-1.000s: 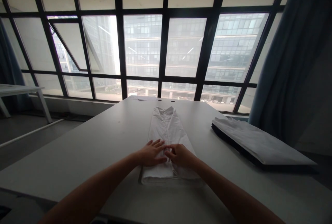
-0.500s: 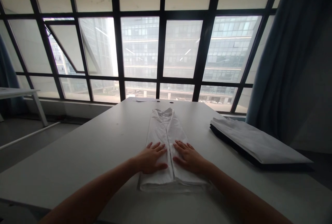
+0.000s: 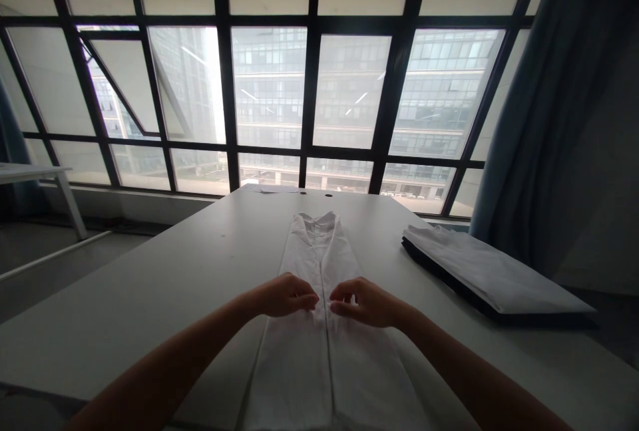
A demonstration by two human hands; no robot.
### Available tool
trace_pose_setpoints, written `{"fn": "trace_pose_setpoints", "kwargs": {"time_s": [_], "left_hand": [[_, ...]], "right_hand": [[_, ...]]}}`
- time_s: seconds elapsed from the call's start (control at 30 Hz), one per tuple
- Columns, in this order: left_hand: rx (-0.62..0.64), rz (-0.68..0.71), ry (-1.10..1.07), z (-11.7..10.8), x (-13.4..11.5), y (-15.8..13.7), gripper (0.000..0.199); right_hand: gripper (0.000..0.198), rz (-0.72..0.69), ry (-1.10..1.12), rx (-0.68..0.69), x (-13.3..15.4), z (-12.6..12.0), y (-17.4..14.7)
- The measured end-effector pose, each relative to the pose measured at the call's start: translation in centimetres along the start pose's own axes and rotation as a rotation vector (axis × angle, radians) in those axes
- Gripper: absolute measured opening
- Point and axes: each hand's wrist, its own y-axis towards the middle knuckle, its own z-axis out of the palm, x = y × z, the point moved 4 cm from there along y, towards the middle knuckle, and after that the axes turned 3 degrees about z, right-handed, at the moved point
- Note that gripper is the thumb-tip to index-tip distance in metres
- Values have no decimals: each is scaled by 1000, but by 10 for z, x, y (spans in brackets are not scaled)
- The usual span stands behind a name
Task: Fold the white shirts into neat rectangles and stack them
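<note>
A white collared shirt lies folded lengthwise on the table, collar at the far end, its centre line running toward me. My left hand rests left of that line, fingers curled to the thumb at the fabric. Mirroring it on the right, my right hand has bent fingers and thumb drawn together on the shirt, with a small gap behind the fingertips. Both hands appear to pinch the cloth, though the fingertips partly hide the contact. The shirt's near end runs out of view at the bottom.
On the right of the white table lies a stack of folded cloth, white above dark. Paper lies at the far edge. Windows stand behind, with a blue curtain at right and another table at left.
My hands have gone from lying flat with spread fingers to curled, fingertips turned inward. The shirt's near end now reaches further toward me, past the bottom of the picture.
</note>
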Motion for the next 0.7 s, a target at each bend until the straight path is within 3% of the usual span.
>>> {"fn": "trace_pose_setpoints", "kwargs": {"time_s": [0.1,0.27,0.4,0.5,0.57,0.7], "left_hand": [[-169,-121,156,0,23,5,55],[7,-228,336,12,36,7,61],[-123,-143,379,4,11,8,45],[-149,40,339,10,-9,11,54],[-65,112,299,20,-14,12,65],[68,60,229,33,-8,14,72]], "right_hand": [[59,53,-100,-170,-21,-4,12],[71,151,-236,-67,-37,18,18],[73,88,-262,-61,-12,14,7],[51,-20,-181,-52,-8,4,11],[46,-59,-168,-82,-22,-2,25],[63,4,-245,-64,-77,-3,71]]}}
